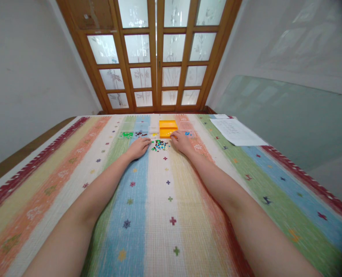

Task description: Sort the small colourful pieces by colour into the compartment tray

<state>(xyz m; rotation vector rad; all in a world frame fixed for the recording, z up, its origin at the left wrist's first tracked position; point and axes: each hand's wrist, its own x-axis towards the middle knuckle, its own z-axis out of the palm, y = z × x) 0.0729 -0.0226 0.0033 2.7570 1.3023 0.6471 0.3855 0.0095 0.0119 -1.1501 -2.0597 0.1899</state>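
Note:
A small pile of mixed beads [159, 145], in green, brown, blue and pale colours, lies loose on the cloth between my two hands. Just left of it is my left hand [139, 148], low on the table, its fingers bent together and the tips at the pile's edge. My right hand [182, 141] reaches to the front right corner of an open orange box [168, 124], fingertips pinched over the rim. Whatever either hand pinches is too small to make out. Yellowish pieces show inside the orange box.
Clear boxes flank the orange one: green beads [127, 135], brown beads [141, 134] and yellow beads [154, 135] on the left, blue beads [188, 133] on the right. A printed sheet [236, 131] lies at the far right of the striped tablecloth [162, 215]. Glazed wooden doors [156, 57] stand behind.

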